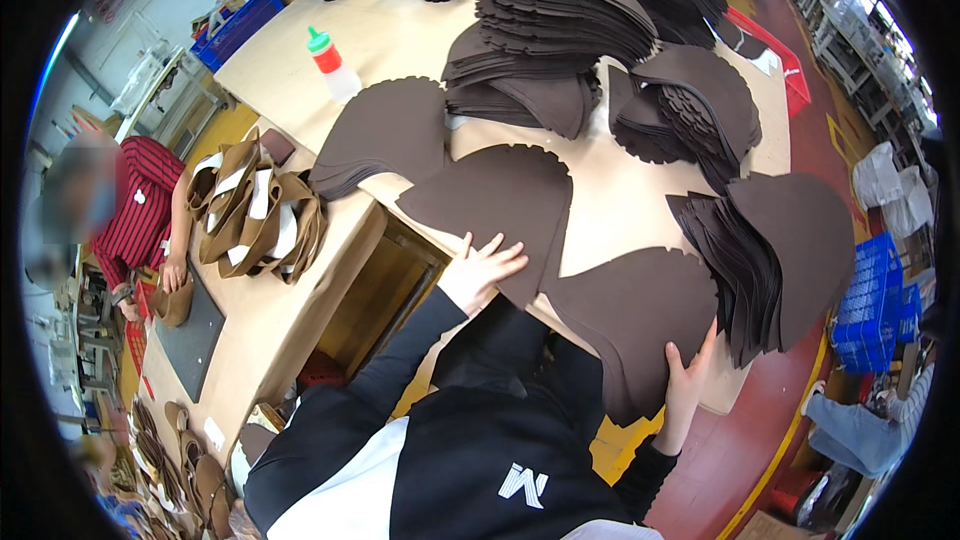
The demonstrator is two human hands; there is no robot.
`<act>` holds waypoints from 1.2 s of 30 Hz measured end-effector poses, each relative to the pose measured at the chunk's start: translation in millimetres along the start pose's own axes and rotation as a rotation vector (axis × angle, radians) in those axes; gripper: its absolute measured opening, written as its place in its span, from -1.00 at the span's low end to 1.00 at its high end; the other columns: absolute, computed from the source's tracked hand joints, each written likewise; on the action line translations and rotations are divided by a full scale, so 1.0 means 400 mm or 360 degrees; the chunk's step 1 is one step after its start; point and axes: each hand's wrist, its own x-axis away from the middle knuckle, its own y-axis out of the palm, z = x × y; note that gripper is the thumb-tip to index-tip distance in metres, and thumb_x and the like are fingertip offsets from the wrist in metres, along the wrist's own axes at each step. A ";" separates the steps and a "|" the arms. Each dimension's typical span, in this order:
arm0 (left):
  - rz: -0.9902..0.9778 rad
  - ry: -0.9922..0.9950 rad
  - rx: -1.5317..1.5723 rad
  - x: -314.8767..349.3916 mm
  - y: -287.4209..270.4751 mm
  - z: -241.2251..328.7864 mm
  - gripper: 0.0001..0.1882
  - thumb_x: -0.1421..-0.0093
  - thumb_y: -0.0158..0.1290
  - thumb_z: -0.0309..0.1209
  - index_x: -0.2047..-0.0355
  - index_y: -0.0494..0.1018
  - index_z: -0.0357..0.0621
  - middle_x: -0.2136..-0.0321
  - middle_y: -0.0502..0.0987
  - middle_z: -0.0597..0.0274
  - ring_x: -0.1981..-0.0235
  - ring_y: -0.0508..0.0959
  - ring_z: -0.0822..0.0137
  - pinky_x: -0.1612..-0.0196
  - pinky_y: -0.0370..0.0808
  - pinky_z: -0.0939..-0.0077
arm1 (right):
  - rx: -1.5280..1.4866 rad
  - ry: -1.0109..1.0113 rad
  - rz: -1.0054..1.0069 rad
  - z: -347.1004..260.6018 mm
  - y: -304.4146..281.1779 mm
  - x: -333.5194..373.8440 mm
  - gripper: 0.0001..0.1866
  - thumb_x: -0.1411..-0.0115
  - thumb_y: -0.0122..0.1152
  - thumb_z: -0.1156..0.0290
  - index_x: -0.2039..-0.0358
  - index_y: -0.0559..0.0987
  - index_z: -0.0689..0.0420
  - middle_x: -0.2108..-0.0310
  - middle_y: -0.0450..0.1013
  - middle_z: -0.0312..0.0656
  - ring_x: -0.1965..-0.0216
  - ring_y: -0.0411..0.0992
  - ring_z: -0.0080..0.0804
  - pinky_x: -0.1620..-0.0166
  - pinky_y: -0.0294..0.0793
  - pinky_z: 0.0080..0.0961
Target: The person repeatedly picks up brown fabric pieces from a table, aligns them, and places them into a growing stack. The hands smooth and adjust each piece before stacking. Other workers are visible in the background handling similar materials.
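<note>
My left hand [482, 275] lies with spread fingers on the lower edge of a dark brown, curved flat piece [500, 195] with a scalloped top edge. My right hand [690, 380] is at the right edge of a similar dark brown piece [640, 315], thumb and fingers apart and touching its rim. That piece overhangs the near edge of the table, and layers show along its lower left side. Beside it on the right stands a fanned stack of dark brown pieces [790, 260]. Another stack [385, 135] lies beyond my left hand.
Tall piles of brown pieces [560, 20] cover the far table [270, 70]. A green-capped bottle [328, 60] stands at the left. Brown-and-white strips [260, 210] are heaped near a co-worker in a striped shirt [150, 190]. Blue crates [868, 305] stand at the right.
</note>
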 end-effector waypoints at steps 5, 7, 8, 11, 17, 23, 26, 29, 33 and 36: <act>0.0967 -0.0545 0.1530 -0.039 -0.116 0.053 -0.64 -0.30 -0.07 -0.60 -0.06 0.54 -0.25 -0.05 0.60 0.06 -0.10 0.57 0.23 -0.27 0.39 0.37 | 0.0002 -0.0021 0.0001 0.000 0.015 -0.011 -0.12 -0.21 0.17 0.64 -0.46 -0.04 0.25 -0.43 0.04 0.08 -0.43 0.05 -0.17 -0.43 -0.03 -0.36; 0.1242 -0.0510 0.1512 -0.070 -0.174 0.122 -0.65 -0.29 -0.06 -0.54 -0.06 0.54 -0.31 -0.03 0.61 -0.01 -0.09 0.58 0.23 -0.24 0.41 0.37 | 0.0012 -0.0038 0.0009 -0.015 0.023 -0.006 -0.15 -0.22 0.14 0.65 -0.46 -0.03 0.25 -0.43 0.04 0.06 -0.43 0.05 -0.20 -0.42 -0.04 -0.38; 0.1320 -0.0283 0.1582 -0.080 -0.194 0.162 -0.64 -0.31 -0.10 -0.50 -0.03 0.56 -0.30 -0.02 0.61 -0.05 -0.09 0.59 0.17 -0.24 0.41 0.35 | -0.0035 -0.0034 0.0013 -0.011 0.024 -0.007 -0.16 -0.23 0.13 0.65 -0.46 -0.02 0.25 -0.43 0.05 0.05 -0.43 0.05 -0.21 -0.42 -0.04 -0.39; 0.0682 0.0337 0.1424 -0.092 -0.168 0.236 -0.61 -0.35 -0.06 -0.35 -0.10 0.51 -0.26 -0.14 0.53 -0.01 -0.24 0.46 0.09 -0.34 0.27 0.23 | -0.0185 0.0035 0.0054 0.010 0.020 -0.006 -0.20 -0.27 0.10 0.65 -0.46 0.01 0.25 -0.42 0.08 0.03 -0.42 0.07 -0.25 -0.42 -0.03 -0.42; -0.0091 0.1017 0.1156 -0.067 -0.038 0.271 -0.52 -0.24 0.19 -0.24 -0.17 0.47 -0.02 -0.25 0.41 0.15 -0.35 0.30 0.12 -0.39 0.12 -0.06 | -0.0361 0.0081 0.0098 0.058 0.005 0.010 -0.24 -0.33 0.14 0.57 -0.47 0.04 0.22 -0.29 0.29 -0.06 -0.09 0.41 -0.49 -0.14 0.36 -0.60; 0.0431 -0.0365 0.0909 -0.091 -0.083 0.140 -0.41 -0.16 0.28 -0.25 -0.17 0.45 -0.20 -0.15 0.48 -0.05 -0.23 0.43 0.00 -0.25 0.36 0.29 | 0.0052 0.0410 0.0057 -0.019 -0.032 0.022 -0.16 -0.17 0.24 0.67 -0.44 0.12 0.23 0.10 0.50 -0.24 0.33 0.35 -0.66 0.24 0.35 -0.74; 0.0137 -0.0470 0.0985 -0.083 -0.088 0.141 -0.32 -0.10 0.33 -0.26 -0.21 0.41 -0.21 -0.11 0.51 -0.06 -0.16 0.49 0.03 -0.21 0.41 0.33 | 0.0698 -0.0121 0.0340 -0.027 -0.044 0.012 -0.29 -0.18 0.26 0.62 -0.35 0.30 0.20 0.03 0.50 -0.12 0.11 0.45 -0.37 0.02 0.43 -0.50; 0.0125 -0.0422 0.1299 -0.056 -0.074 0.168 -0.29 -0.12 0.34 -0.38 -0.27 0.35 -0.19 -0.05 0.58 0.00 -0.02 0.60 0.25 -0.10 0.50 0.40 | 0.0958 -0.0468 0.0286 -0.122 -0.030 -0.004 -0.43 -0.19 0.30 0.49 -0.24 0.44 0.18 -0.21 0.38 -0.01 -0.26 0.32 -0.05 -0.29 0.27 -0.18; -0.0049 -0.0699 0.2056 -0.051 -0.063 0.176 -0.40 -0.21 0.22 -0.60 -0.27 0.34 -0.28 -0.08 0.56 0.10 -0.03 0.54 0.46 -0.11 0.49 0.54 | 0.1097 -0.1052 -0.0809 -0.197 0.074 0.005 -0.43 -0.24 0.25 0.22 -0.27 0.45 -0.08 -0.33 0.32 -0.23 -0.34 0.25 -0.20 -0.37 0.17 -0.14; 0.0018 -0.0686 0.2321 -0.042 -0.030 0.161 -0.42 -0.23 0.19 -0.61 -0.26 0.33 -0.35 -0.08 0.56 0.07 -0.03 0.55 0.43 -0.11 0.49 0.55 | 0.1371 -0.1270 -0.1166 -0.115 0.122 -0.034 -0.47 -0.31 0.12 0.15 -0.31 0.42 -0.26 -0.35 0.30 -0.40 -0.35 0.25 -0.29 -0.40 0.12 -0.15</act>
